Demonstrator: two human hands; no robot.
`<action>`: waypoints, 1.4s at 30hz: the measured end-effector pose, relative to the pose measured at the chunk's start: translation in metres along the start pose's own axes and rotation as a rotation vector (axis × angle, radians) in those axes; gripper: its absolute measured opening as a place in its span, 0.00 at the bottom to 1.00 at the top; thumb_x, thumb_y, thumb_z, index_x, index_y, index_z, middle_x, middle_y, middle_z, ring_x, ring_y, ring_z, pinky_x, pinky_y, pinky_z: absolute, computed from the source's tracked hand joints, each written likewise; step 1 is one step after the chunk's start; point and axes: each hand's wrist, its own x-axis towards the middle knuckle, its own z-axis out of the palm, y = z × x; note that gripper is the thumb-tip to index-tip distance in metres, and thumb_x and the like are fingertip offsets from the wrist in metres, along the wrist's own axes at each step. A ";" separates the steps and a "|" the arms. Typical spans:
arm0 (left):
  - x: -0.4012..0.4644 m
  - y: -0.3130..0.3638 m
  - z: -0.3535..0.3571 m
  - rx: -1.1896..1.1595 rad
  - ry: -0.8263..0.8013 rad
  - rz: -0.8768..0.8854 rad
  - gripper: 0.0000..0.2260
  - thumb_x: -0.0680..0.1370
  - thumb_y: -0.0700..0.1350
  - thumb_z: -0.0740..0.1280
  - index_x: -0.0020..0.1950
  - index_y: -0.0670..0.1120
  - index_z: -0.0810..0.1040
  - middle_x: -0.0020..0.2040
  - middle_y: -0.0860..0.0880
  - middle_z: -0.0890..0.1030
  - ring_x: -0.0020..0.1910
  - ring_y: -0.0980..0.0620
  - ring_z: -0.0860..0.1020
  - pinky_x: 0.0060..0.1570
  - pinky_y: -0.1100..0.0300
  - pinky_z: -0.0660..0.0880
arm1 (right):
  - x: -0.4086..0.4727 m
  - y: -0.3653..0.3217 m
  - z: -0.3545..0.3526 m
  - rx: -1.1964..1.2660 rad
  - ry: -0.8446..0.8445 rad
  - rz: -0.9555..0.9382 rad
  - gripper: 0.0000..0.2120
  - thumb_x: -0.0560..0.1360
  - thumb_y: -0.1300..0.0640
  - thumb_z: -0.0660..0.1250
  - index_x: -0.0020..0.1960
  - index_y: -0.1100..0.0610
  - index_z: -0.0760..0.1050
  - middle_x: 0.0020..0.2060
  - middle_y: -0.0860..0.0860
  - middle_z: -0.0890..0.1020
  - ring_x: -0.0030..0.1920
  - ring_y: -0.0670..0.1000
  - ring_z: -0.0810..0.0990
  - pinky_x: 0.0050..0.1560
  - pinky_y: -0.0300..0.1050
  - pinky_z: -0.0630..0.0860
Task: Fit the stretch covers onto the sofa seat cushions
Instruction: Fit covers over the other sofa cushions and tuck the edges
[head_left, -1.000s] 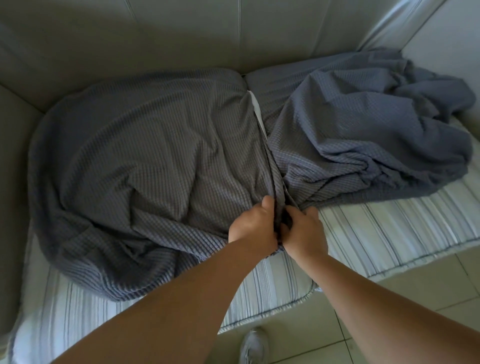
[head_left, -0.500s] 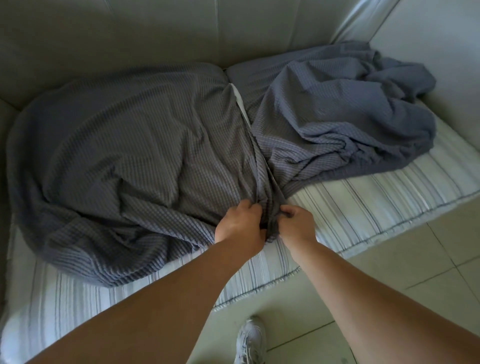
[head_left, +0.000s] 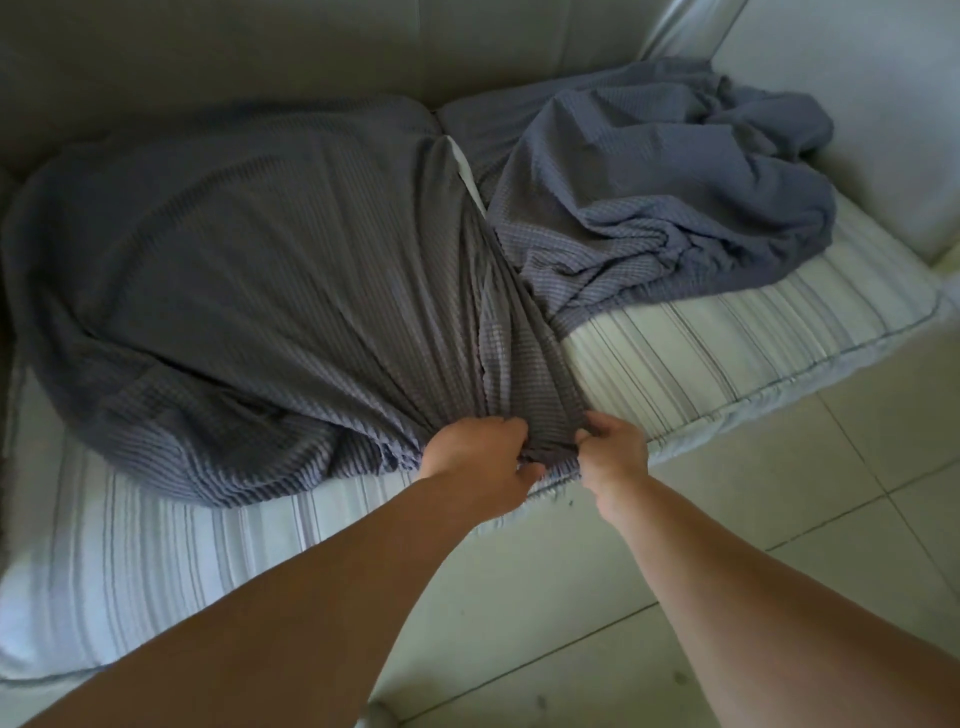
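The grey stretch cover (head_left: 249, 291) lay spread over the left seat cushion (head_left: 156, 566), and I had its front edge bunched in both hands at the cushion's front right corner. My left hand (head_left: 480, 462) was clenched on a gather of the ribbed cloth, fingers curled over the top and thumb underneath. My right hand (head_left: 615, 452), just beside it, was pinching the same edge, with a short band of fabric drawn taut between the two. From the hands, tight folds fanned up and away across the cover toward the sofa back (head_left: 311, 47). To the left of my left hand the cover's lower hem sagged in ripples, leaving the striped front of the cushion bare.

Beyond my right hand and further right, a second grey cover (head_left: 675, 171) sat crumpled at the back of the right seat cushion (head_left: 727, 338), whose striped front half was exposed. A thin white strip showed between the two covers above my hands. The pale armrest (head_left: 872, 104) stood at the far right. Below my forearms was tiled floor (head_left: 779, 519).
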 end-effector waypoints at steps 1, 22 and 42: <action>-0.001 0.004 0.003 0.005 0.016 0.006 0.12 0.79 0.59 0.61 0.51 0.51 0.72 0.48 0.51 0.78 0.47 0.47 0.77 0.37 0.57 0.68 | 0.001 0.004 -0.002 -0.014 -0.005 0.002 0.14 0.74 0.70 0.60 0.50 0.62 0.82 0.42 0.56 0.84 0.45 0.58 0.83 0.51 0.52 0.81; 0.027 0.020 0.022 -0.006 0.048 -0.019 0.13 0.77 0.61 0.62 0.51 0.53 0.77 0.45 0.53 0.79 0.46 0.49 0.77 0.39 0.59 0.71 | 0.015 0.019 -0.015 0.532 -0.208 0.362 0.09 0.76 0.59 0.64 0.37 0.55 0.71 0.29 0.49 0.72 0.26 0.46 0.60 0.33 0.40 0.60; 0.006 0.026 0.054 0.310 0.459 0.212 0.07 0.76 0.50 0.65 0.45 0.50 0.68 0.45 0.48 0.78 0.46 0.42 0.77 0.37 0.55 0.68 | 0.008 0.069 -0.009 0.859 -0.251 0.382 0.13 0.77 0.55 0.63 0.34 0.54 0.69 0.24 0.49 0.67 0.26 0.46 0.58 0.29 0.37 0.55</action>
